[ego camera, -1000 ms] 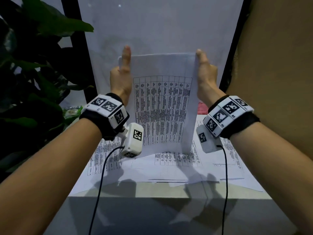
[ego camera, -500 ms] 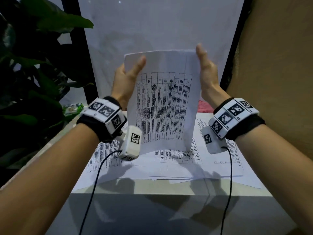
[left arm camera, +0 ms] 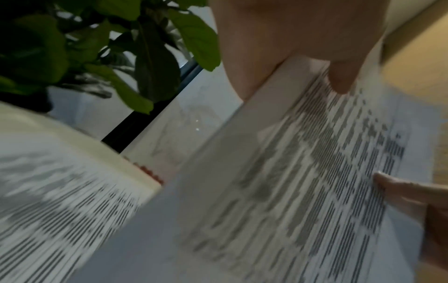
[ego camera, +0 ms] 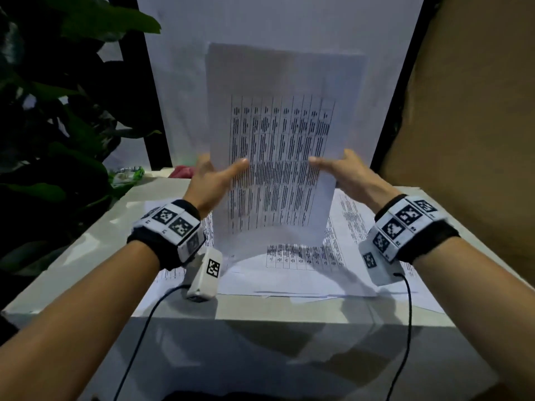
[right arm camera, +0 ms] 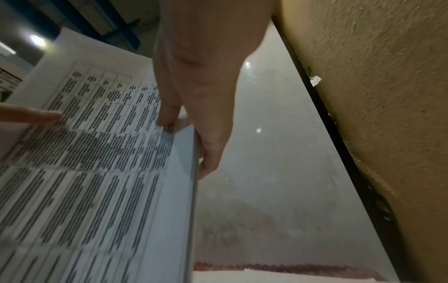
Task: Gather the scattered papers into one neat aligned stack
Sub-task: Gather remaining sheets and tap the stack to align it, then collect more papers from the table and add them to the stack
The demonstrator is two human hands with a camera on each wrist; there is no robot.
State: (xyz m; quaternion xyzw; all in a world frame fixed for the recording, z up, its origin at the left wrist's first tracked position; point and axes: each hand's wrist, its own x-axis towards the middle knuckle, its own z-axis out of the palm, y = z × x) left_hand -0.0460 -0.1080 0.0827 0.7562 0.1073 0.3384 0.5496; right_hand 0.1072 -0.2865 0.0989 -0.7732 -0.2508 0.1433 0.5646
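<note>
dim room, light falls mostly on the white table (ego camera: 86, 256), glossy top with a pale front face. pale grey-white wall panel (ego camera: 260, 21) straight behind it, framed by black vertical strips (ego camera: 150, 117) on both sides. rough tan textured wall (ego camera: 477, 111) on the right. big dark-green leafy plant (ego camera: 58, 96) on the left, beside the table.

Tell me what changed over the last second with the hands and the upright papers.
Both hands slid down the sides of the held stack: the left hand and right hand gripped near its top edge, now near its middle, thumbs on the printed face. The stack remains upright, and the loose sheets on the table lie as before.
</note>
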